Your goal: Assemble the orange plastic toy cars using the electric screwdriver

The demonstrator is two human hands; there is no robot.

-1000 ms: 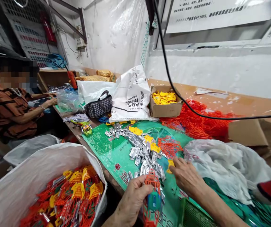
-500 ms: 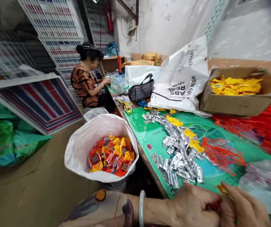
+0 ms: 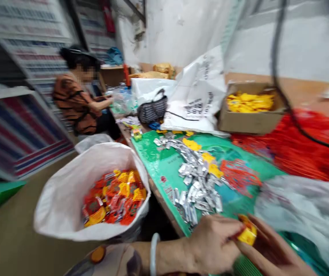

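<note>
At the lower right, my left hand (image 3: 213, 243), with a pale bangle on its wrist, is closed with its fingertips at a small yellow-and-red plastic piece (image 3: 248, 233). My right hand (image 3: 276, 249) grips the same piece from the other side, its fingers curled round it. Part of the piece is hidden by the fingers, and blur hides its exact kind. A ridged green thing (image 3: 246, 266) shows just under the hands; what it is I cannot make out. Beyond my left hand, silver foil-like strips (image 3: 200, 191) lie heaped on the green table cover (image 3: 153, 153).
Left of the table stands a white sack (image 3: 58, 203) holding red and yellow pieces (image 3: 118, 195). Yellow parts (image 3: 191, 144) and red strands (image 3: 240, 176) lie on the table. Behind are a printed white bag (image 3: 195, 96) and a carton (image 3: 247, 122). A co-worker (image 3: 75, 99) sits farther back.
The view has swung right, so the table and sack appear farther left. More of the yellow piece shows between my hands, and the green ridged thing and a black cable have come into view.
</note>
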